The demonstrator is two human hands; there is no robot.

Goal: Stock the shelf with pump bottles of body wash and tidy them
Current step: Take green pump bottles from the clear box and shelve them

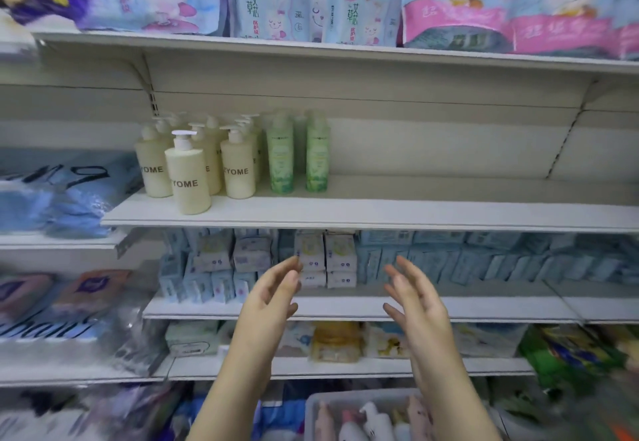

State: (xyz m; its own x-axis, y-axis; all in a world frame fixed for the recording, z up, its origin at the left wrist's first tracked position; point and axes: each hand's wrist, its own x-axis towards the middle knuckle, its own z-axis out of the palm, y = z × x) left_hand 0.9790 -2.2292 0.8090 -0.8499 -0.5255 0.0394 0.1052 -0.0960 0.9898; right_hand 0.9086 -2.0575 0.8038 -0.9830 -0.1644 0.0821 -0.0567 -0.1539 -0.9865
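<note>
Both hands are raised in front of the shelving at about 6 o'clock in the view, palms turned toward each other with a wide gap between them. The left hand (273,297) has its fingers straight and loosely spread, and it holds nothing. The right hand (418,306) is spread the same way, fingers pointing up toward 12 o'clock, and it too holds nothing.

The middle shelf (415,214) runs across the centre of the view. On its left part, toward 10 o'clock, stands a cluster of cream pump bottles (238,169), upright and several rows deep, with dark lettering on their fronts. One cream bottle (188,181) stands forward of the rest, near the shelf's front edge, at the cluster's 8 o'clock. Just beside the cluster at its 3 o'clock stand slim green bottles (316,160), upright, two in front and more behind; their tops are blurred.

At 6 o'clock, between the forearms, a grey bin (316,402) holds pink and white bottles (375,420), only their upper parts in view. Soft packs (359,15) printed with a rabbit fill the top shelf at 12 o'clock, and small pale boxes (340,257) are stacked on the lower shelf just behind the fingertips
</note>
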